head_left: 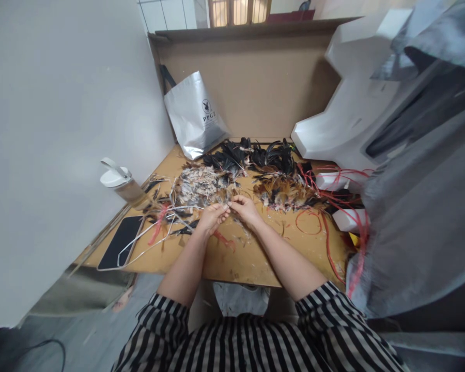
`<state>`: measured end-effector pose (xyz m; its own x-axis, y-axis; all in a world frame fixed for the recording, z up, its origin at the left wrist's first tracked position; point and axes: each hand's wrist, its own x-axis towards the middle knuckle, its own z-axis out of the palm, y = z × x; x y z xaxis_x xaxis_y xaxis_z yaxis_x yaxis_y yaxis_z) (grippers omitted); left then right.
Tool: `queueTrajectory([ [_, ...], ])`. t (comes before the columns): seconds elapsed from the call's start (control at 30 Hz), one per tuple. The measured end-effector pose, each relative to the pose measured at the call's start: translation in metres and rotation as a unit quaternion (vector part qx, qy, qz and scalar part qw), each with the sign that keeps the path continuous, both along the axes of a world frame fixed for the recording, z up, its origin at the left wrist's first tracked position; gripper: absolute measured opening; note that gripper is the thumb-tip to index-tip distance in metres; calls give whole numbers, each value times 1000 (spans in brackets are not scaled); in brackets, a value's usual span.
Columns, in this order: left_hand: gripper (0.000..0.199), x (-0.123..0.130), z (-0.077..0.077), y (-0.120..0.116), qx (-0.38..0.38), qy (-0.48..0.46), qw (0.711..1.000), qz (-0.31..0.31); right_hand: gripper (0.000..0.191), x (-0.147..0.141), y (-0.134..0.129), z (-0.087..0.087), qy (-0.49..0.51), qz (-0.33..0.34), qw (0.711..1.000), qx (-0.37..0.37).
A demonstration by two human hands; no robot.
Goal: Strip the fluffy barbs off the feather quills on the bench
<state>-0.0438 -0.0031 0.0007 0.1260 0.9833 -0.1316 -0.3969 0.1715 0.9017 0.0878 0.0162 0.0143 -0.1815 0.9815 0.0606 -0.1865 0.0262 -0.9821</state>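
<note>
My left hand (214, 217) and my right hand (245, 208) meet over the middle of the wooden table (240, 266), fingertips pinched close together. Something small and pale shows between the fingertips, too small to make out. Just beyond my left hand lies a heap of pale and grey feathers (199, 183). Brown feathers (289, 192) are piled to the right of my right hand, and long black feathers (251, 156) lie behind both piles. A white cord (139, 238) runs from near my left hand toward the left. Pink-red string (158, 225) lies among loose feathers.
A dark phone (121, 243) lies at the table's left edge, near a lidded jar (124, 185). A silver bag (194, 116) leans at the back left. On the right are red cords (327, 243), white blocks (351, 219) and hanging grey cloth (426, 206).
</note>
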Motion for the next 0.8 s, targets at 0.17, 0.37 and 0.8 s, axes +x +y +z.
queueTrajectory([
  [0.17,18,-1,0,0,-6,-21,1000,-15,26,2,1,1,22,31,999,-19],
  [0.37,17,-1,-1,1,-7,-43,999,-8,28,4,1,0,13,35,999,-5],
  [0.8,17,-3,-1,1,-21,-61,998,-15,23,7,2,1,-15,40,999,27],
])
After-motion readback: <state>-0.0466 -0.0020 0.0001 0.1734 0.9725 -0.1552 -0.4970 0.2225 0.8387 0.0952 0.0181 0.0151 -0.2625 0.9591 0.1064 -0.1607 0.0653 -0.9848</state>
